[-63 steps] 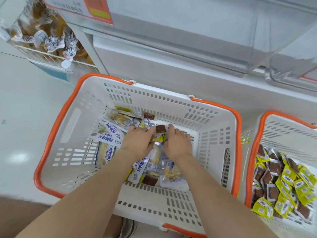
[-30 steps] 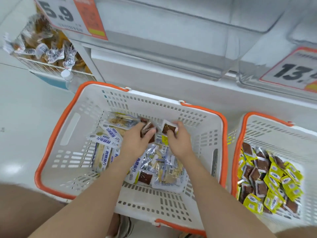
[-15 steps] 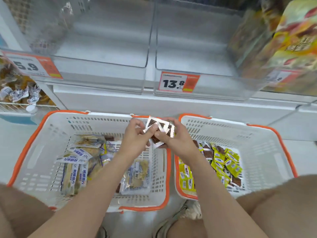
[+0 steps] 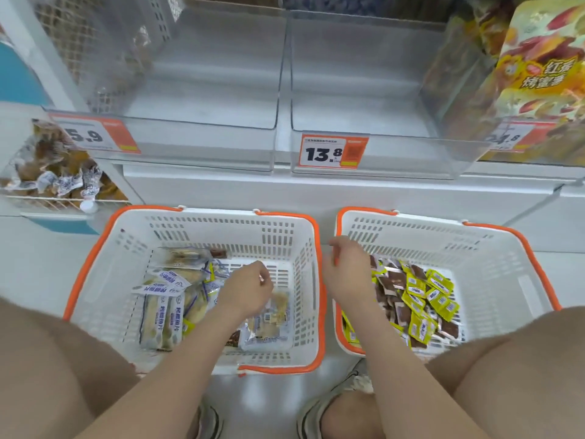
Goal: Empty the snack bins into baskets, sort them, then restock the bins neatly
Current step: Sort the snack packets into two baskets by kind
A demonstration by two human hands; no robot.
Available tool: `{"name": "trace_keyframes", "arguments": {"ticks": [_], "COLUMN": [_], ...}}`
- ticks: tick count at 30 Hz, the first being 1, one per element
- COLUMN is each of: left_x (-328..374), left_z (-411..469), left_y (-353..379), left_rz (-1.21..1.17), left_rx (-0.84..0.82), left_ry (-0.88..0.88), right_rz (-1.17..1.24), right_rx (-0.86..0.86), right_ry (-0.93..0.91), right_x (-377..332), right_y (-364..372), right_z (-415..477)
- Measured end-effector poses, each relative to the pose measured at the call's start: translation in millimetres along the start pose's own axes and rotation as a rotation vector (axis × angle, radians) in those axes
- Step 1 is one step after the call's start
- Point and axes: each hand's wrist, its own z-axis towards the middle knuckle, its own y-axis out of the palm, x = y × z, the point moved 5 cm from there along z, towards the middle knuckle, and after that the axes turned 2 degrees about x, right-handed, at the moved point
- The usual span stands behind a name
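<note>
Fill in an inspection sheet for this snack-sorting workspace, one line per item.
Surface: pale floor; both baskets stand on it.
Job's things: left basket holds mixed packets; right basket holds yellow and brown packets; clear bins look empty.
Clutter: nothing seen.
Hands: left hand over left basket, right hand over right basket's rim; both loosely curled, holding nothing visible.
Cables: nothing seen.
Surroundings: price tags, bagged snacks at right, wire rack at left.
</note>
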Motion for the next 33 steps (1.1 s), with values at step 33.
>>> {"name": "trace_keyframes", "arguments": {"ticks": [33], "left_x": [-181], "left_z": [3], "left_y": [-17], "left_rz": [0.725], "left_rx": [-0.276], "left_ry": [-0.100], "right_rz": [0.166], "right_rx": [-1.038], "right_ry": [0.151], "right_x": [-39], "right_y": [292], "right_z": [-109]}}
